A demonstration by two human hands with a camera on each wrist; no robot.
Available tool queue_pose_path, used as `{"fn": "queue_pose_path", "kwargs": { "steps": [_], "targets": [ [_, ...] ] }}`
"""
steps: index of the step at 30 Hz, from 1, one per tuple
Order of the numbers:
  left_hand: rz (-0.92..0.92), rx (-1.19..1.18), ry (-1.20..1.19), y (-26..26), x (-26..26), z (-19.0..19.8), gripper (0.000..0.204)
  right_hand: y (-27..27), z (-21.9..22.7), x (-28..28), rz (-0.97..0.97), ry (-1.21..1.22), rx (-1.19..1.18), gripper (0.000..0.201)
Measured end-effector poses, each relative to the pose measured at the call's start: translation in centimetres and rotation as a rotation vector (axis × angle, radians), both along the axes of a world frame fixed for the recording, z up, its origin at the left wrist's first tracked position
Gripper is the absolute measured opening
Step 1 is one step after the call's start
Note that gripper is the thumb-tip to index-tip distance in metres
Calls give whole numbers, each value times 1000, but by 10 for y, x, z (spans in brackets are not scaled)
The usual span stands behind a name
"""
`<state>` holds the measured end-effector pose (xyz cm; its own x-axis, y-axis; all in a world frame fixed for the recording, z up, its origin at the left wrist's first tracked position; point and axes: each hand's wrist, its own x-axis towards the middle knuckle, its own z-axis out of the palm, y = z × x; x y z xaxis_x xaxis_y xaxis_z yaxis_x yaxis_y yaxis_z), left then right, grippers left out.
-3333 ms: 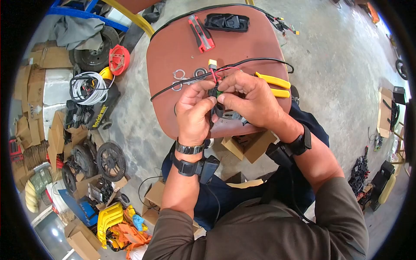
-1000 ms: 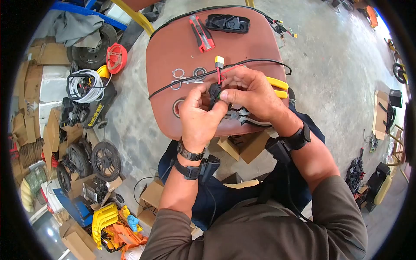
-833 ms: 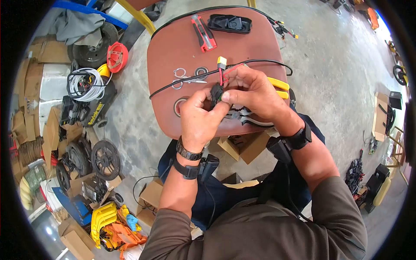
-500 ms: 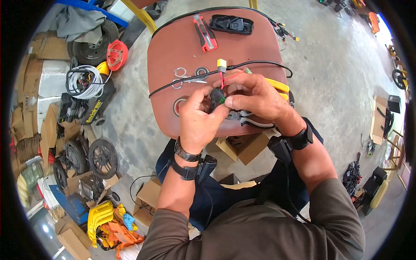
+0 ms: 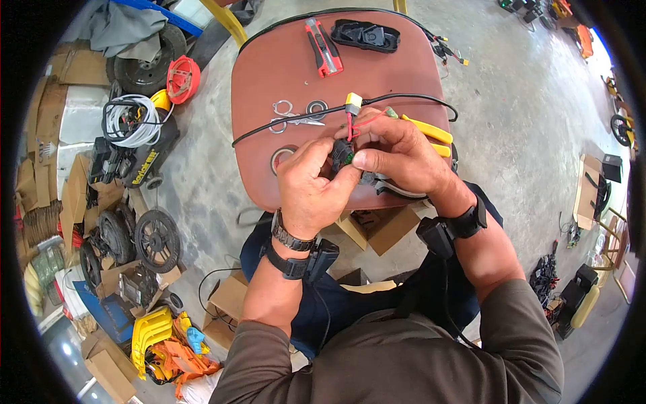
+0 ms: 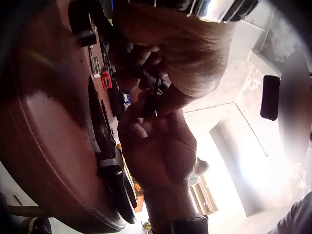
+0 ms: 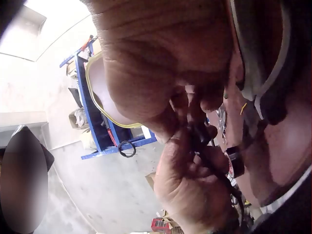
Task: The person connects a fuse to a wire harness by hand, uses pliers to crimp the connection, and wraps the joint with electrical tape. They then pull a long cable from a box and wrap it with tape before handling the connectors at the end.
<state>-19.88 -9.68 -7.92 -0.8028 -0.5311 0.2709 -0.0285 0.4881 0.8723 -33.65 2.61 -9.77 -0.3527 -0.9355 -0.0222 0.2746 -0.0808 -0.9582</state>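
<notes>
In the head view the left hand grips a small black part with a bit of green on its right side. Thumb and fingers of the right hand pinch at that green edge, close to the left thumb. Red wires run up from the part to a yellow connector. A thin red wire leads to a small green piece above the right fingers. Both wrist views show the left hand and right hand meeting around the dark part, whose details are in shadow.
On the brown seat lie a red cutter, a black tray, scissors, a tape roll and yellow-handled pliers. A black cable crosses it. A cardboard box stands below.
Since the earliest frame, the black part and yellow connector have shifted right, and the green piece has come into sight above the right fingers. Both hands still hold the part.
</notes>
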Motion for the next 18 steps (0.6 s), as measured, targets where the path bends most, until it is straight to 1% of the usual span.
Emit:
{"fn": "queue_pose_path", "kwargs": {
  "steps": [5,8,11,12,13,15,16,18],
  "targets": [
    [5,-47,-52,2,1,7,25,0,3,4,-40,33,-49,24],
    [-23,-80,-21,2,0,7,23,-1,-6,1,-42,134,-69,23],
    [1,233,-36,4,-1,-5,25,-3,1,4,-91,151,13,24],
    [-24,346,-26,2,-1,-6,27,-4,5,6,-150,236,43,24],
    [-75,534,-38,-1,0,-4,29,-5,7,4,-179,233,0,25],
    [-27,655,-112,-9,1,1,31,-8,9,1,-228,215,-90,26],
    [-12,667,-95,-12,0,0,37,-3,18,-4,-223,226,-10,26],
    [-9,736,-58,-17,1,4,39,7,28,-12,-181,499,94,23]
  ]
}}
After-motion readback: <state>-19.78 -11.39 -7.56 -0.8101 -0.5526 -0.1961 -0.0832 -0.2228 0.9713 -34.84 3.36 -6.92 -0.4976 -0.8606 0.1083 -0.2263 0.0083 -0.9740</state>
